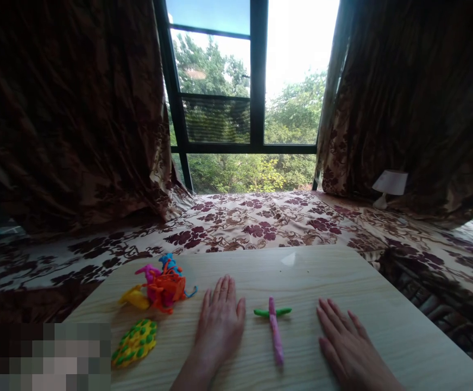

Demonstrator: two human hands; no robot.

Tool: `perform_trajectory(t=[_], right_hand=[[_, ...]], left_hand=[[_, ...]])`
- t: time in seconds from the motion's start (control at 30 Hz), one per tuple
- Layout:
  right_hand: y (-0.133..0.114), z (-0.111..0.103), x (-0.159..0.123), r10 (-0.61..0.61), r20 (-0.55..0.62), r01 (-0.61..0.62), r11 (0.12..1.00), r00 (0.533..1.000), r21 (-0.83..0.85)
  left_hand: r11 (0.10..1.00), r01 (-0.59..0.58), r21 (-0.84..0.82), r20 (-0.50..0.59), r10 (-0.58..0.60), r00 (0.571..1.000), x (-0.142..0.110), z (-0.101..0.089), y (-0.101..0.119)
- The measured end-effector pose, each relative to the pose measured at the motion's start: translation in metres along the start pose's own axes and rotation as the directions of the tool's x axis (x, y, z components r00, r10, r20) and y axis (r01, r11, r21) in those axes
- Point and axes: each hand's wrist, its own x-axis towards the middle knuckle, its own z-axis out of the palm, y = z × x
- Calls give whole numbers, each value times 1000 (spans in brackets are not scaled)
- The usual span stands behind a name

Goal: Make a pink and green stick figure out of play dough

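Note:
My left hand (pixel 221 320) lies flat, palm down, with its fingers stretched forward and nothing in it. Palm down to the right rests my right hand (pixel 344 336), also flat and holding nothing. Between them is a cross of modelling clay: a long pink clay roll (pixel 276 338) lies over a shorter green clay roll (pixel 261 313). Neither hand touches the cross. Left of my left hand sits a flat yellow clay piece (pixel 153 338) with green dots. Beyond it is a heap of orange clay (pixel 169 290), with blue, pink and yellow lumps around it.
All of this is on a pale wooden table (pixel 236 266) with rounded far corners. Behind stands a ledge covered in flowered cloth (pixel 256 217), below a window between dark curtains (pixel 77 108). A small white lamp (pixel 390 182) stands at the right. A blurred patch covers the lower left corner.

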Motion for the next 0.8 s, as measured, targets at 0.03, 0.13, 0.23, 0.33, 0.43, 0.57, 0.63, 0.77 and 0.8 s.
perform_trajectory(t=[0.03,0.13,0.23,0.33,0.43,0.57,0.63,0.77,0.8], right_hand=[[2,-4,9,63,32,-64,998,997,11],[17,-8,14,130,41,-130,991,991,-1],[27,0,-14,6,-60,-9,999,998,-50],[20,7,-40,-182,-159,170,982,970,-87],[0,2,-31,-243,-123,238,970,962,-50],[-7,-12,14,-2,39,1,1000,999,26],[4,-14,21,101,65,-103,994,993,28],[28,1,-13,54,-41,-55,998,998,-27],[30,7,-25,3,-87,-7,999,996,-49]], left_hand=[[1000,-3,0,-3,3,1000,0,0,0],[1000,-7,1,-18,7,1000,-2,1,-1],[1000,-4,2,-25,4,1000,-2,2,-1],[1000,0,2,-17,0,1000,-1,2,-1],[1000,-3,11,-20,3,1000,0,2,0],[1000,-18,22,-19,19,1000,-1,0,0],[1000,-19,24,-14,19,1000,-2,0,-1],[1000,-7,20,-18,7,1000,-3,-1,-1],[1000,-3,16,-19,4,1000,-3,-1,0]])
